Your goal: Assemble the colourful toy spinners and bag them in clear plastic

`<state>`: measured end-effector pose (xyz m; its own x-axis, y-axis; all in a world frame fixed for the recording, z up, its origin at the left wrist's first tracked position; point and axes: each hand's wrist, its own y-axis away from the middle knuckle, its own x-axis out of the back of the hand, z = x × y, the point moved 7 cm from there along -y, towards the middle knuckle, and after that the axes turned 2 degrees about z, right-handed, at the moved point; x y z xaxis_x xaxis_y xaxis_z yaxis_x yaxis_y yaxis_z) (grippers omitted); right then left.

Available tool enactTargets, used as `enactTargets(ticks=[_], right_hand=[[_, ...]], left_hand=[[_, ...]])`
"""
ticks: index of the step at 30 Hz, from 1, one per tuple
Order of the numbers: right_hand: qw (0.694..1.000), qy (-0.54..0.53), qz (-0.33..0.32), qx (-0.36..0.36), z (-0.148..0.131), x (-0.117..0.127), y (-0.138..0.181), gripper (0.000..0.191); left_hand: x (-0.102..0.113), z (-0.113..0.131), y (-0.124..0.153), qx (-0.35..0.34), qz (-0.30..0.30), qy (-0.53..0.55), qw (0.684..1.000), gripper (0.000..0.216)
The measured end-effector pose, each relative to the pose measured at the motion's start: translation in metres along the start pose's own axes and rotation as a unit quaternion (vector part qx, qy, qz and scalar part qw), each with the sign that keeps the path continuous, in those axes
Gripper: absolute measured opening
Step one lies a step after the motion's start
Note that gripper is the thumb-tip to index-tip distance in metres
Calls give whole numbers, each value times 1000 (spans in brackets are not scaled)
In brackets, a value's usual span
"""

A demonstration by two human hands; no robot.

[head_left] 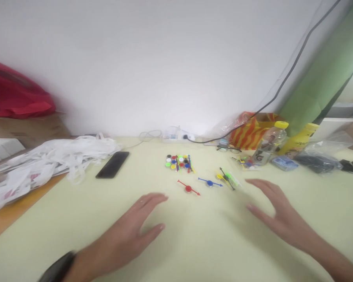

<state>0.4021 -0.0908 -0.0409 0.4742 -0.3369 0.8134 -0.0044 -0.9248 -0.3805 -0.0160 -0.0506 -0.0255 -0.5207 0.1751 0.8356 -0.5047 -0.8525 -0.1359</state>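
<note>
My left hand [135,227] hovers over the table with thumb and fingers apart, holding nothing; a dark band is on its wrist. Over on the right, my right hand [278,213] is also open and holds nothing. Between and beyond them lie small plastic arrow spinners: a red spinner [188,189] nearest my left hand, a blue spinner [210,183] in the middle, and a black spinner [226,178] overlapping yellow and green ones near my right fingertips. Behind these sits a group of coloured round discs and arrows [179,161].
A black phone [112,164] and crumpled white bags [64,154] lie left. At the right stand a clear bottle [270,143], a yellow bottle [298,141] and a striped bag [247,131], with glasses [229,149] beside them. A power strip [178,135] with a cable lies by the wall.
</note>
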Motion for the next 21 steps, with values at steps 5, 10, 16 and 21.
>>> enactTargets(ticks=[5,10,16,21], right_hand=[[997,-36,-68,29,-12,-64,-71,71],[979,-115,-85,148,-77,-107,-75,50],[935,-117,-186,280,-151,-103,-74,66],[928,-89,-243,268,-152,-47,-123,48]], left_hand=[[-34,15,-86,-79,-43,5,996,81],[-55,24,-117,-138,-50,24,989,98],[-57,25,-119,-161,-59,63,983,109],[-57,25,-118,-154,-65,70,983,115]])
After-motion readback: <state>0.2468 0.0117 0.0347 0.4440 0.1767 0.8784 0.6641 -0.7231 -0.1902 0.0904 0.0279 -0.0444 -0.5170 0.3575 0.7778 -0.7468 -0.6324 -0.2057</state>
